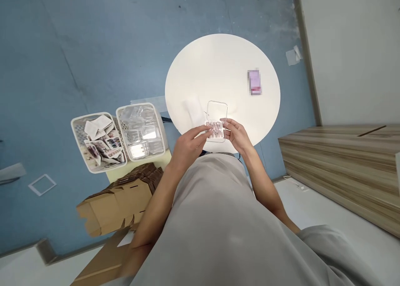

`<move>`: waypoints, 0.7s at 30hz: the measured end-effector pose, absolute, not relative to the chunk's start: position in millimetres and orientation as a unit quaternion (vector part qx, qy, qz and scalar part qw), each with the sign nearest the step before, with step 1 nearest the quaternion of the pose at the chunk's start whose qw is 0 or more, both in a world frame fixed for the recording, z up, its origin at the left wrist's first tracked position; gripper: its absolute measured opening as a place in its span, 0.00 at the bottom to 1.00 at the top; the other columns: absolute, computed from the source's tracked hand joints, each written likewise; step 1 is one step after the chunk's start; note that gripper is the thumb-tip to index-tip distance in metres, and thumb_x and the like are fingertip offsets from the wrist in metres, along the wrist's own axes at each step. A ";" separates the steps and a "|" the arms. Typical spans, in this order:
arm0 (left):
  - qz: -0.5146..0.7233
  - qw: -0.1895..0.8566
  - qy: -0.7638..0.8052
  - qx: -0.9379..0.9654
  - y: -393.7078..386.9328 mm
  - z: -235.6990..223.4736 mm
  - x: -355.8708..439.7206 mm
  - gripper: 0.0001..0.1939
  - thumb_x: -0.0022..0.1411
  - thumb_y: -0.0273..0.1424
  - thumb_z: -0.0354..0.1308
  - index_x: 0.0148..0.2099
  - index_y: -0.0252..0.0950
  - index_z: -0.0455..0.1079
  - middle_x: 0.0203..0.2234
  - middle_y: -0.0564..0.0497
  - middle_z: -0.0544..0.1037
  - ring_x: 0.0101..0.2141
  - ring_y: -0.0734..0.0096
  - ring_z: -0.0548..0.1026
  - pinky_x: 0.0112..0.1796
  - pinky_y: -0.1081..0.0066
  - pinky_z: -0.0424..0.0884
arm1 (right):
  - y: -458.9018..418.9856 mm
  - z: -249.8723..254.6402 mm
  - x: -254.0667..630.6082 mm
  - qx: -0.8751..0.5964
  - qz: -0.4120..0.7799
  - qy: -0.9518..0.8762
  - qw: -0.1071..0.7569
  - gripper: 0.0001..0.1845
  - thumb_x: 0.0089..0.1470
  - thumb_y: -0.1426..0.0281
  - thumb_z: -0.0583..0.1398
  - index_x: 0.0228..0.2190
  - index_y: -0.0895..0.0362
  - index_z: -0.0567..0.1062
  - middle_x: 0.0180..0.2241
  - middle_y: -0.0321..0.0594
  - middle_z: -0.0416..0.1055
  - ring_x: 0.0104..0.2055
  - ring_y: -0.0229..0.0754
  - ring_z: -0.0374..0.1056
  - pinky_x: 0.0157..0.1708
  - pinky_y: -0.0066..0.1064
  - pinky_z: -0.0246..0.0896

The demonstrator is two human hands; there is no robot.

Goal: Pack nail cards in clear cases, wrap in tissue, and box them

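Observation:
A small clear plastic box [215, 140] is held over the near side of the round white table, its transparent lid [217, 110] swung up on the far side. Inside lies a white insert with rows of small pinkish pieces that look like press-on nails [215, 129]. My left hand [191, 146] comes from the left, closed, with its fingertips on the insert and the box's left side. On the opposite side, the thumb and fingers of my right hand [236, 136] grip the box's right edge. A pale white sheet or pouch [194, 111] lies beside the lid.
A pixelated purple packet [255, 82] lies on the white table [218, 52]. To the left stand a white basket of nail sets [90, 167] and another of clear boxes [161, 129]. Folded cardboard [118, 206] is below them; a wood-grain cabinet [340, 165] stands right.

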State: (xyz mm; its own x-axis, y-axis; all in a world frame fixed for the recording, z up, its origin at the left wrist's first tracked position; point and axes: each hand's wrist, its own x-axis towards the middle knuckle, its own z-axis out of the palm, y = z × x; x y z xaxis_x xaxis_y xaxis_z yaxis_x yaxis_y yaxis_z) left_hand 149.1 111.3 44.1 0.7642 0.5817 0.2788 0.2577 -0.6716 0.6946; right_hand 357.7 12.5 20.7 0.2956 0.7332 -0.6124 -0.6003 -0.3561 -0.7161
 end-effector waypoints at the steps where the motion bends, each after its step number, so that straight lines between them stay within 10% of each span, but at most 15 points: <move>1: 0.237 0.317 0.239 0.886 110.0 45.2 151.5 0.18 0.80 0.25 0.56 0.59 0.47 0.84 0.57 0.48 0.88 0.55 0.64 0.87 0.54 0.62 0.86 | 11.3 20.0 362.0 -0.572 0.591 -0.055 0.566 0.28 0.50 0.48 0.78 0.46 0.50 0.82 0.41 0.36 0.84 0.40 0.41 0.82 0.42 0.32 0.80; 16: 0.248 0.377 0.345 0.823 84.6 51.0 176.8 0.12 0.76 0.31 0.62 0.56 0.45 0.82 0.55 0.46 0.87 0.62 0.53 0.82 0.64 0.48 0.80 | 2.8 19.4 385.9 -0.556 0.605 -0.127 0.555 0.31 0.54 0.43 0.76 0.49 0.49 0.81 0.47 0.40 0.88 0.43 0.44 0.81 0.46 0.37 0.81; 21: 0.204 0.558 0.439 0.674 81.8 41.3 179.4 0.44 0.62 0.49 0.77 0.74 0.45 0.69 0.66 0.37 0.78 0.52 0.55 0.85 0.46 0.60 0.86 | -0.5 26.9 385.2 -0.549 0.610 -0.140 0.554 0.33 0.54 0.41 0.75 0.51 0.49 0.80 0.48 0.41 0.88 0.47 0.47 0.83 0.48 0.40 0.82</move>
State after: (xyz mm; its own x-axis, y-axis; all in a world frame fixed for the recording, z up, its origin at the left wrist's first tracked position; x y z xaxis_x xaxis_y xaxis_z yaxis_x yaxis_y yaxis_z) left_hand 179.4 81.8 41.3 0.5315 0.8194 -0.2146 0.3650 0.0071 0.9310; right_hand 385.2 -0.5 26.9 0.2169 0.8294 -0.5148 -0.5224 -0.3469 -0.7790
